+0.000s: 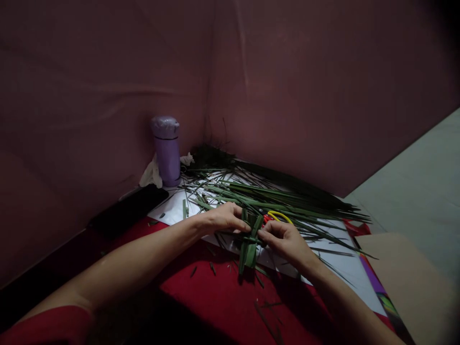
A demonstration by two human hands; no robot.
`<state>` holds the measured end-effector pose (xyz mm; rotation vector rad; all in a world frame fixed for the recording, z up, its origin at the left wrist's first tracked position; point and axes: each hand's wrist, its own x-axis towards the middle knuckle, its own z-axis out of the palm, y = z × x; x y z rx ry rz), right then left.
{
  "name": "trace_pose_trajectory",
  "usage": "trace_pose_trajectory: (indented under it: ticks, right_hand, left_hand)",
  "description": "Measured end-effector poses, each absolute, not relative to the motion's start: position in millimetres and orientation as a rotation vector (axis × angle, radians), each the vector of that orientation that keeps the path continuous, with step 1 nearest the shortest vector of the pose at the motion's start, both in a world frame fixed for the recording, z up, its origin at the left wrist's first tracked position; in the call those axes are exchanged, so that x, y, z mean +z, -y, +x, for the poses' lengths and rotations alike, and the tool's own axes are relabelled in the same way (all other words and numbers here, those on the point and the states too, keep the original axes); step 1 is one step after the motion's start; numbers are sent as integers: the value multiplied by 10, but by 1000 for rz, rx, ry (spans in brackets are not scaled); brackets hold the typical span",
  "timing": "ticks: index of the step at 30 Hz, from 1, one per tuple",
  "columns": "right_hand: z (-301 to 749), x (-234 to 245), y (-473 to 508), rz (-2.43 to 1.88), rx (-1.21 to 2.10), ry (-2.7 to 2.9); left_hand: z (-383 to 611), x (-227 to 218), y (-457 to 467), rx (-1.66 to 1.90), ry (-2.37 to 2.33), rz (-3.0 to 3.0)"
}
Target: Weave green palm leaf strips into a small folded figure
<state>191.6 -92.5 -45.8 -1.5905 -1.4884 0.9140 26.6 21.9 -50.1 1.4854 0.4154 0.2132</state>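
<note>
Between my two hands is a small piece woven from green leaf strips [251,258], with several strips crossing at its middle. My left hand [227,218] pinches it from the left side, near its upper part. From the right, my right hand [282,239] grips it at the crossing with thumb and fingertips. Just behind the right hand lie scissors [280,216] with yellow and red handles, partly covered by leaves and fingers. Long green leaves [287,206] are spread in a pile beyond both hands.
A purple bottle [168,160] stands at the back left beside crumpled white tissue [151,173]. White paper [168,211] covers part of the red surface [194,292], where leaf scraps lie. Pink fabric walls [305,86] meet behind. Brown cardboard [406,278] lies at right.
</note>
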Motion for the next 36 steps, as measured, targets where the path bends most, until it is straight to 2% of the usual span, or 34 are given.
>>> trace_pose_trajectory:
  ticks: [9,18,26,36]
  right_hand:
    - [1902,-456,756,-1465,1085,1434]
    - [1931,-657,791,-1454,899,1325]
    - [1901,-708,819,-1377,989,1172]
    - [1839,-556,835,-1385,1017,1152]
  left_hand:
    - [247,-529,-250,148,-422,1570]
    - [272,-452,-255,204,-533,1534]
    - [301,-508,-271,157,-502,1408]
    - [277,-490,-280,207,-426,1468]
